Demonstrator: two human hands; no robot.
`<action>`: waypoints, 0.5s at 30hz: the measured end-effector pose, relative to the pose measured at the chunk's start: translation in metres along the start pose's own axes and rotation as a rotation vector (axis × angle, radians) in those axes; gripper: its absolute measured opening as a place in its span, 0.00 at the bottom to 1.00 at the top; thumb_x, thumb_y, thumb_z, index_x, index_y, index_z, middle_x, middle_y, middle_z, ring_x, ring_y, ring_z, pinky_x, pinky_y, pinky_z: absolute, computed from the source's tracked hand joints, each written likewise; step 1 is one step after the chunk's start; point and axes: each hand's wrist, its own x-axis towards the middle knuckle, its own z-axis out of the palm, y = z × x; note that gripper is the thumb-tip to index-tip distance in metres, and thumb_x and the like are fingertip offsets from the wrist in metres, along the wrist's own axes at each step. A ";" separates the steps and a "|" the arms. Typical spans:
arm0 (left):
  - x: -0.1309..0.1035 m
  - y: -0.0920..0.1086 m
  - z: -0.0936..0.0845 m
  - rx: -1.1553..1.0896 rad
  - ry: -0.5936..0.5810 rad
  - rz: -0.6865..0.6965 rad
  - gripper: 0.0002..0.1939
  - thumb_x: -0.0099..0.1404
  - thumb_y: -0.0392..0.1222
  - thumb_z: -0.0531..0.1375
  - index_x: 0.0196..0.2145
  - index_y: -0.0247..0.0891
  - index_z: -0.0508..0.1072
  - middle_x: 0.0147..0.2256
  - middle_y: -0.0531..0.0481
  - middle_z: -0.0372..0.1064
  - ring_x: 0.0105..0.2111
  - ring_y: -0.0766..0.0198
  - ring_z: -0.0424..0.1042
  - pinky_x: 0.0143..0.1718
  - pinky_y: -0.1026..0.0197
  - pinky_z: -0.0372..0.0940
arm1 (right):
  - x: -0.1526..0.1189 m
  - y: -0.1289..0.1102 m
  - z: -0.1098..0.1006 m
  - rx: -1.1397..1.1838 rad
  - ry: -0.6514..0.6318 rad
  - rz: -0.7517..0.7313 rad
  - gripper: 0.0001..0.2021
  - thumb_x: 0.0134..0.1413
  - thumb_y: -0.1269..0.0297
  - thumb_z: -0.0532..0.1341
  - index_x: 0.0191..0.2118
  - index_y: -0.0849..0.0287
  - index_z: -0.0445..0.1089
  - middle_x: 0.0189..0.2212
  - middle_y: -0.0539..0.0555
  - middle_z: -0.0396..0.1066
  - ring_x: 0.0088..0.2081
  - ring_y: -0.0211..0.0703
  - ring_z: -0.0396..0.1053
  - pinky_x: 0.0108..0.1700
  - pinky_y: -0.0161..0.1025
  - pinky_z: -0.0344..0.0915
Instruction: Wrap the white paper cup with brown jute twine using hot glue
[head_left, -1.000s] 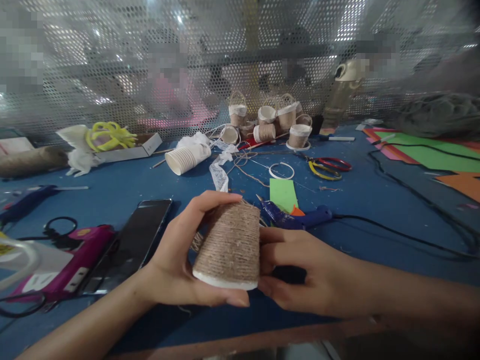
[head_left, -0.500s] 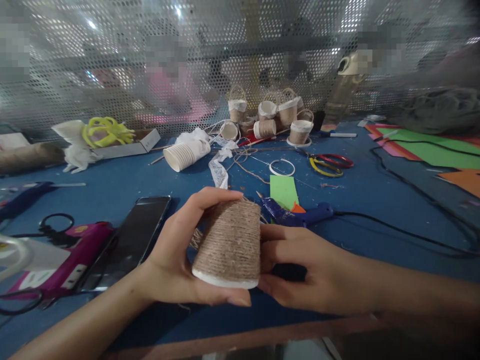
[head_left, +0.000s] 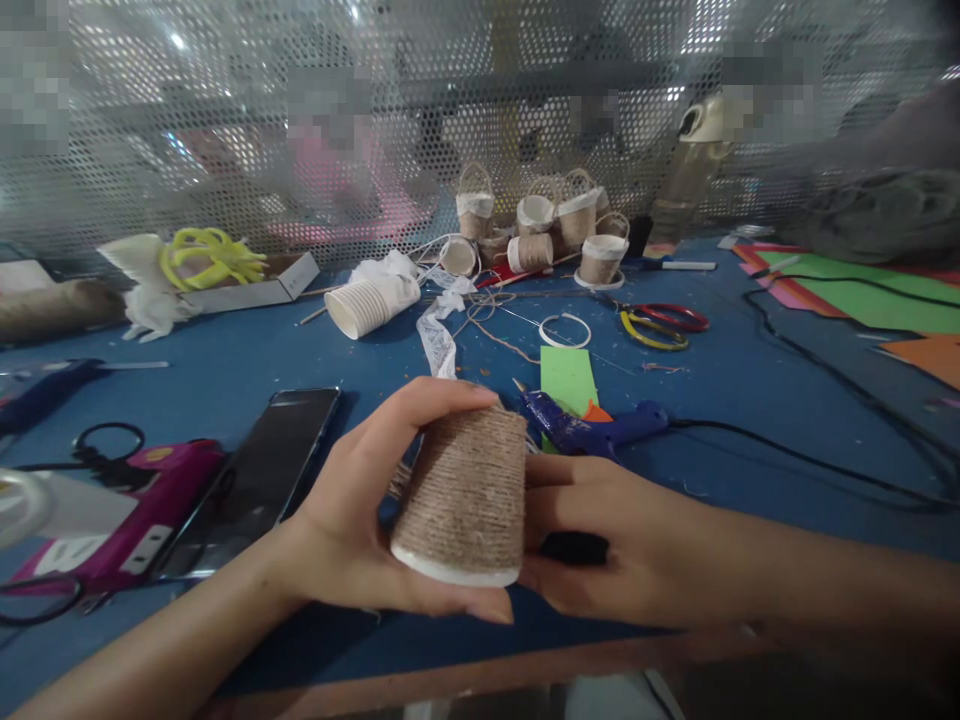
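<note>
A paper cup wrapped in brown twine (head_left: 465, 490) is held above the front of the table, its white rim facing down. My left hand (head_left: 367, 500) grips it from the left, with fingers over the top and the thumb below the rim. On the cup's right side, my right hand (head_left: 615, 530) is closed against it; its fingertips are partly hidden behind the cup. Some loose twine shows between my left hand and the cup. Just beyond lies a blue glue gun (head_left: 600, 430), beside a green paper piece (head_left: 566, 378).
Twine-wrapped small baskets (head_left: 601, 262) stand at the back. Scissors (head_left: 660, 325) lie to their front right, stacked paper cups (head_left: 364, 305) to the left. A phone (head_left: 259, 470) and a magenta power strip (head_left: 157, 510) are at the left; coloured paper (head_left: 862, 295) and a cable are at the right.
The wrapped cup and both hands have shifted slightly right and down. The grip looks the same.
</note>
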 end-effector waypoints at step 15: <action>0.002 -0.001 -0.002 0.058 -0.031 0.035 0.49 0.51 0.62 0.75 0.64 0.44 0.65 0.53 0.47 0.72 0.48 0.52 0.75 0.53 0.57 0.72 | 0.001 0.001 -0.002 -0.048 -0.055 -0.006 0.05 0.63 0.71 0.65 0.39 0.67 0.79 0.40 0.57 0.74 0.43 0.41 0.74 0.46 0.34 0.69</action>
